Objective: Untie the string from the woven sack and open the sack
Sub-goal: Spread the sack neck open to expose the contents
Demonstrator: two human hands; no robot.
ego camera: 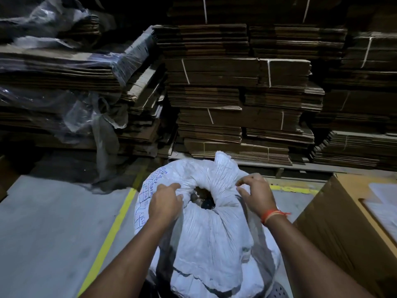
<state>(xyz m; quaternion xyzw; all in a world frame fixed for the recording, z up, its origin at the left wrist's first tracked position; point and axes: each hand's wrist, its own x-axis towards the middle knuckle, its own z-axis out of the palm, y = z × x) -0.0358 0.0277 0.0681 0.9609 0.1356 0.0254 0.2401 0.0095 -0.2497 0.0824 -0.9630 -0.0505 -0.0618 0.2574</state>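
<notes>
1. The woven sack (206, 229) stands upright on the grey floor (53, 222) directly in front of the person, its gathered neck turned up toward the camera.
2. No string shows around the neck, so the untying looks done — though in this dim light a loose strand among the folds could be missed.
3. The mouth (203, 196) is only partly open: a small dark hole ringed by pleated cloth, with dark contents inside that cannot be made out.
4. The left hand (165, 203) has its fingers curled over the near-left rim, pinching the cloth there; the right hand (255, 194) pinches a fold of the right rim between thumb and fingertips.
5. What is left, by my judgement, is pulling the two rims apart until the mouth gapes fully.
6. Room — bare floor lies to the left beyond the yellow line (111, 229); a cardboard box (343, 222) stands just beside the sack on the right, and stacked flat cartons (236, 93) wall off the far side.
</notes>
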